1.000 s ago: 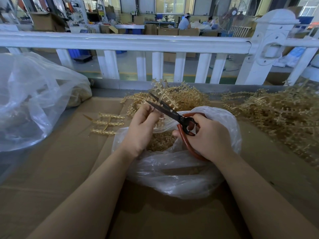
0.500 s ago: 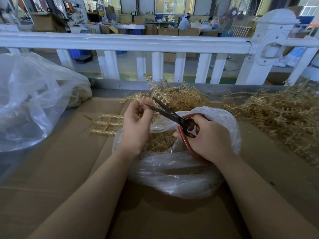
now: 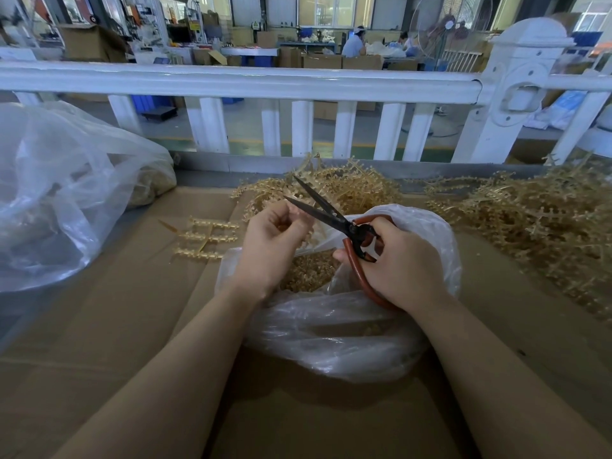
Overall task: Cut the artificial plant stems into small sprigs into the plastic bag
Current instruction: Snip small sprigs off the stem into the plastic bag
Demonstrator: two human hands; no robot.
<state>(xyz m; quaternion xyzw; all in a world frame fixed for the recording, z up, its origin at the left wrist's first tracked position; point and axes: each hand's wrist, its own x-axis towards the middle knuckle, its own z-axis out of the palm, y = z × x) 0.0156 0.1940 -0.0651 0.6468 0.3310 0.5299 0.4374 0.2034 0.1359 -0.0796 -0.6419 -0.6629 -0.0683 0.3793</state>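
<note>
the right hand [image 3: 400, 260] grips the red handles of the scissors [image 3: 334, 217], blades parted over the plastic bag [image 3: 347, 339] of cut sprigs [image 3: 308, 273]; the left hand [image 3: 271, 240] pinches a blurred sprig piece beside the lower blade; uncut stems [image 3: 536, 223] lie heaped to the right on the cardboard [image 3: 132, 326]

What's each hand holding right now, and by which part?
The right hand grips the scissors by their red handles, blades open. The left hand pinches a piece of gold plant stem at its fingertips; which part cannot be told.
</note>
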